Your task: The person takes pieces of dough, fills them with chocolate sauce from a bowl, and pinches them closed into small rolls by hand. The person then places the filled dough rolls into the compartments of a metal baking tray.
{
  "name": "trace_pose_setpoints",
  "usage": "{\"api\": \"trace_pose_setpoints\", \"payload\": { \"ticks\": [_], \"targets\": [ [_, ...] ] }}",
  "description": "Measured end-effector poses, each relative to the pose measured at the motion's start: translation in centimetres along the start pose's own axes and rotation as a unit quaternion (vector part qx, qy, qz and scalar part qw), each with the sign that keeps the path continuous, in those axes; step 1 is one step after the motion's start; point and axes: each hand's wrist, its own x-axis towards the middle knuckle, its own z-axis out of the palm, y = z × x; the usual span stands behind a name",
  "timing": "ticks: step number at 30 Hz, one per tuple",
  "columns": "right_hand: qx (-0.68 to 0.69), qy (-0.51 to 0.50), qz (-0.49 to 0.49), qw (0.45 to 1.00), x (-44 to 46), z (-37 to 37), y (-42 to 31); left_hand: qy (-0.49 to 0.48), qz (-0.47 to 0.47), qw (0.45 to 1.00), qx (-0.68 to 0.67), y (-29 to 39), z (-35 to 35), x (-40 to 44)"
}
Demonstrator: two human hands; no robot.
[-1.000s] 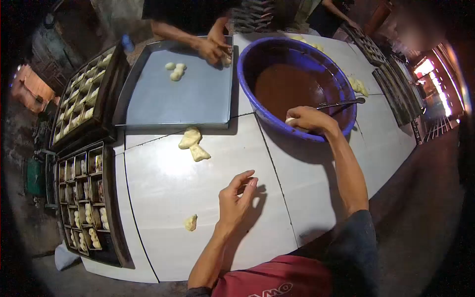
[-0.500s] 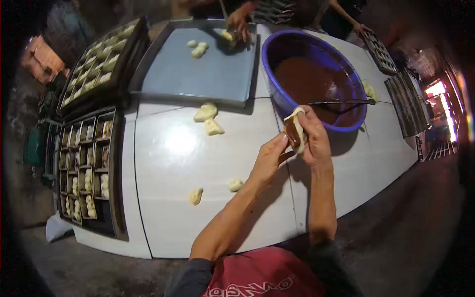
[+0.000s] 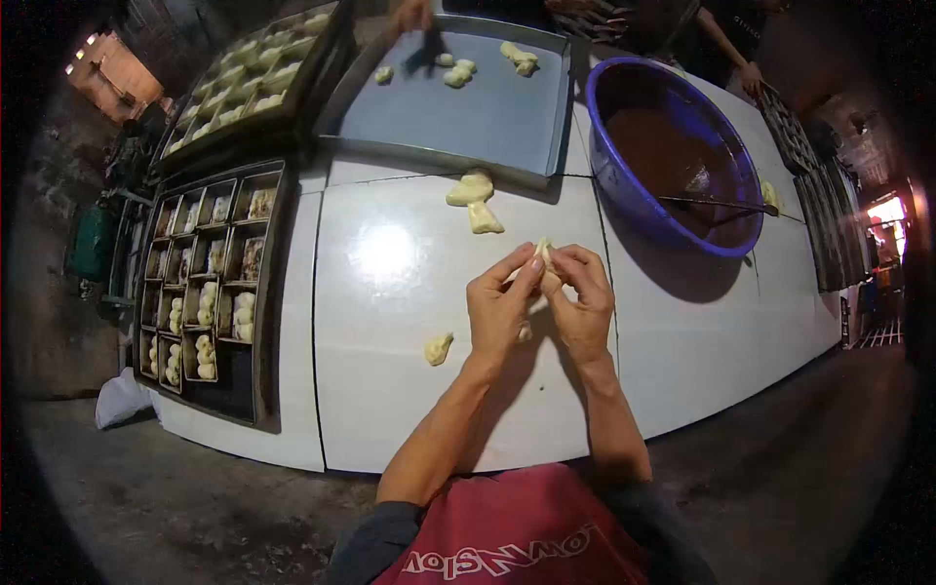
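Note:
My left hand [image 3: 499,307] and my right hand [image 3: 583,310] meet above the white table, both pinching the edges of one piece of dough [image 3: 544,255]. Only a pale folded rim of it shows between my fingertips; the rest is hidden behind my fingers. Left of my left hand lies a small dough lump [image 3: 438,348]. Another lump [image 3: 525,332] is partly covered by my right hand. Two touching dough pieces [image 3: 472,189] rest beyond my hands, near the grey tray [image 3: 429,107]. A purple basin [image 3: 673,229] of brown filling stands to the right, a long-handled utensil [image 3: 717,203] across it.
At left, a rack of baking tins [image 3: 283,234] holds shaped dough, with a stack of filled tins [image 3: 322,83] behind. Dough lumps [image 3: 458,74] lie on the grey tray, near another person's hand [image 3: 413,15]. At far right are another person's hand [image 3: 749,76] and more tins [image 3: 829,229].
Both hands have moved from beside the basin to the table's middle. The dough, open around brown filling before, is now pinched together at its rim. The view has shifted, and the co-worker's hand moved left.

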Motion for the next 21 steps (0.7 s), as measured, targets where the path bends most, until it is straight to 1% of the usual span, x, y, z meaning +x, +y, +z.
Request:
{"api": "trace_pose_setpoints", "payload": {
  "ticks": [1, 2, 3, 4, 5, 7, 8, 9, 10, 11, 12, 13, 15, 17, 18, 19, 21],
  "targets": [
    [-0.001, 0.007, 0.008, 1.000, 0.0, 0.3, -0.4, 0.014, 0.020, 1.000, 0.020, 0.5, 0.0, -0.3],
    [-0.001, 0.013, 0.016, 1.000, 0.1, 0.5, -1.0, 0.007, 0.083, 0.994, 0.065, 0.0, -0.6, -0.1],
    [-0.002, 0.019, 0.024, 1.000, 0.3, 0.7, -1.4, -0.018, 0.065, 0.996, 0.051, 0.1, -0.9, 0.1],
    [-0.007, 0.029, 0.009, 1.000, 0.5, 1.0, -1.1, -0.044, 0.046, 0.997, 0.038, 0.3, -1.3, 0.3],
    [0.060, 0.016, 0.070, 0.996, 0.5, 1.2, -1.3, -0.069, 0.027, 0.997, 0.025, 0.5, -1.6, 0.6],
    [0.189, -0.007, 0.188, 0.964, 0.6, 1.2, -1.6, -0.095, -0.038, 0.995, 0.018, 2.0, -1.9, 1.0],
    [0.221, -0.014, 0.172, 0.960, 0.6, 1.2, -1.2, -0.103, -0.070, 0.992, 0.020, 2.7, -2.0, 1.3],
    [0.224, -0.035, 0.196, 0.954, 0.6, 0.9, -1.7, -0.112, -0.102, 0.988, 0.021, 3.2, -2.2, 1.6],
    [0.227, -0.057, 0.220, 0.947, 0.8, 0.3, -2.6, -0.103, -0.113, 0.987, 0.050, 3.5, -2.4, 1.8],
    [0.230, -0.079, 0.243, 0.939, 0.8, -0.2, -3.1, -0.104, -0.116, 0.987, 0.046, 3.5, -2.7, 2.1],
    [0.215, -0.122, 0.228, 0.942, 0.3, -0.7, -2.9, -0.105, -0.120, 0.986, 0.043, 3.5, -3.1, 2.3],
    [0.264, -0.151, 0.255, 0.918, -0.1, -1.1, -3.5, -0.105, -0.125, 0.986, 0.040, 3.7, -3.5, 2.4],
    [0.199, -0.163, 0.139, 0.956, -0.7, -0.8, -2.0, -0.111, -0.105, 0.987, 0.057, 4.1, -3.7, 1.7],
    [0.217, -0.117, 0.123, 0.961, -0.6, -0.6, -1.2, -0.119, -0.097, 0.987, 0.049, 4.3, -3.3, 0.5],
    [0.226, -0.094, 0.115, 0.963, -0.5, -0.4, -0.8, -0.130, -0.070, 0.987, 0.055, 4.5, -2.9, -0.1],
    [0.217, -0.076, 0.087, 0.969, -0.5, -0.2, -0.3, -0.157, -0.036, 0.986, 0.052, 4.0, -3.1, -0.1],
    [0.197, -0.041, 0.030, 0.979, -0.5, 0.5, 0.2, -0.149, -0.022, 0.988, 0.041, 3.6, -3.4, 0.0]
  ]
}}
